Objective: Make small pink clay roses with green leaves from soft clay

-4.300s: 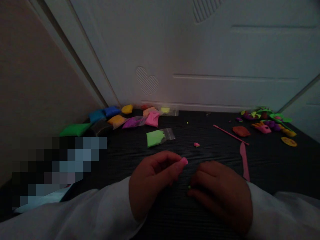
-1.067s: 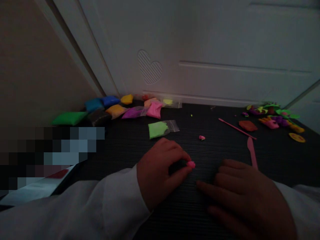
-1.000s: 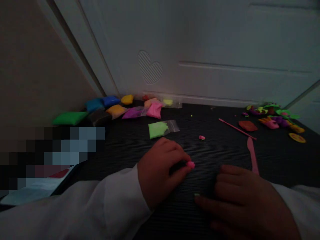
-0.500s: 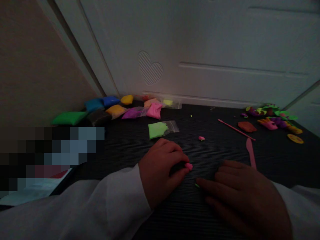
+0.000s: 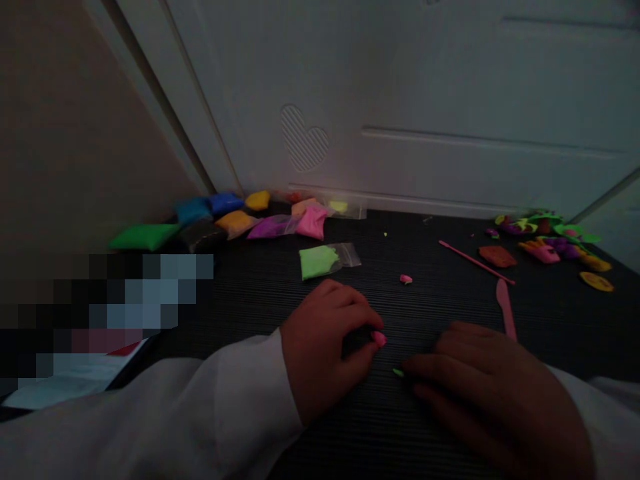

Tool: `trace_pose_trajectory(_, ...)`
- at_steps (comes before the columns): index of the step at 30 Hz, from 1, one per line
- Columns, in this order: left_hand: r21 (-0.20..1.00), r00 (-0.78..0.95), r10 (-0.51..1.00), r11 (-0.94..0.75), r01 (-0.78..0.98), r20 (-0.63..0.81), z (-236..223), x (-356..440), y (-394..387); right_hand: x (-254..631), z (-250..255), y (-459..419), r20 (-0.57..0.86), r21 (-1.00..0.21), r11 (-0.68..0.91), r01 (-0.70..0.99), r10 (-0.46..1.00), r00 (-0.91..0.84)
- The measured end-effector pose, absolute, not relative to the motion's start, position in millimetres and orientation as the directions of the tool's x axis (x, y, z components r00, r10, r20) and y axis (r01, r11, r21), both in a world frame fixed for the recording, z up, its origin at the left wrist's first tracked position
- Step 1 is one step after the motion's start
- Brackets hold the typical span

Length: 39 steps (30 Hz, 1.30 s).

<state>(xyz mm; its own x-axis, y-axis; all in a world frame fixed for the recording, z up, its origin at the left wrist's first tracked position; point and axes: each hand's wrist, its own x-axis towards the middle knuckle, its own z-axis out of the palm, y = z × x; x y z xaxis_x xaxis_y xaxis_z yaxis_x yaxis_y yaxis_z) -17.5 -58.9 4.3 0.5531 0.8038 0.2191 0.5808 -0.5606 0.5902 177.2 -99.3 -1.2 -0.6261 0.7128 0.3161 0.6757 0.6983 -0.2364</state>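
My left hand (image 5: 333,350) pinches a small pink piece of modelling clay (image 5: 379,339) between thumb and fingertips, low over the dark tabletop. My right hand (image 5: 493,387) lies to the right of it, palm down, with thumb and index finger slightly apart and nothing visibly held. Just left of its index fingertip is a tiny green sliver of clay (image 5: 398,373); whether the finger touches it I cannot tell. Farther back, a small pink-and-green clay piece (image 5: 406,279) sits on the table. Behind my left hand lies an unsealed bag of light green clay (image 5: 318,261).
Several bags of coloured clay, such as a green bag (image 5: 145,236) and a pink bag (image 5: 311,222), line the back left. To the right are a pink stick tool (image 5: 475,261), a pink plastic knife (image 5: 506,308), a reddish-brown clay piece (image 5: 497,256) and colourful clay shapes (image 5: 545,250).
My right index fingertip has drawn back slightly to the right, uncovering more of the green sliver. My left hand keeps its pinch on the pink clay, which has turned a little. The view has shifted slightly.
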Motion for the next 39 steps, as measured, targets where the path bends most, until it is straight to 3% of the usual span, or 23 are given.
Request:
trace_pose_trajectory(7,0.718,0.521,0.828,-0.492,0.493,0.209,10,-19,-58,177,6,-99,0.291,-0.336,0.631,0.699,0.776,-0.560)
trace_pose_trajectory(11,0.828,0.527,0.830,-0.418,0.374,0.181,15,-17,-61,177,10,-99,0.404,-0.404,0.607,0.684,0.790,-0.462)
trace_pose_trajectory(15,0.891,0.574,0.808,-0.350,0.289,0.131,18,-15,-66,173,13,-99,0.436,-0.427,0.664,0.614,0.746,-0.504)
trace_pose_trajectory(22,0.914,0.656,0.749,-0.323,0.246,0.088,18,-14,-66,172,14,-99,0.421,-0.491,0.685,0.538,0.727,-0.542)
trace_pose_trajectory(31,0.916,0.671,0.737,-0.319,0.244,0.077,18,-15,-65,174,16,-99,0.471,-0.527,0.712,0.463,0.699,-0.538)
trace_pose_trajectory(39,0.921,0.653,0.749,-0.324,0.215,0.111,15,-16,-66,175,16,-98,0.419,-0.593,0.687,0.421,0.709,-0.567)
